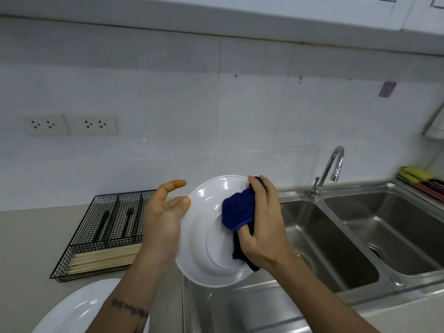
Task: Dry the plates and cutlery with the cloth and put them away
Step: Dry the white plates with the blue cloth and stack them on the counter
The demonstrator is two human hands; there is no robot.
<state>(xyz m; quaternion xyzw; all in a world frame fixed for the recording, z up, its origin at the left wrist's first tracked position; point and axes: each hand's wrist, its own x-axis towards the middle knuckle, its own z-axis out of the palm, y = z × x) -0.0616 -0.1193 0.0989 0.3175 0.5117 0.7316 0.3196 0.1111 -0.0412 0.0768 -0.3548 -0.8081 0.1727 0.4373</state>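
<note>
I hold a white plate [211, 251] tilted up over the left edge of the sink, its underside with the foot ring facing me. My left hand [161, 219] holds its left rim, thumb on the edge and index finger lifted free. My right hand [264, 227] grips a bunched dark blue cloth [237, 210] and presses it against the plate's underside. A second white plate [77, 311] lies on the counter at the bottom left, partly behind my left forearm. A black wire cutlery tray [81, 236] on the counter holds a black knife [102, 224] and a black fork [127, 221].
Pale wooden sticks [103, 258] fill the tray's front compartment. A steel double sink [348, 239] with a chrome tap [331, 169] takes up the right side. Yellow sponges and a rack [418, 176] sit at the far right. Wall sockets [72, 124] are at the left.
</note>
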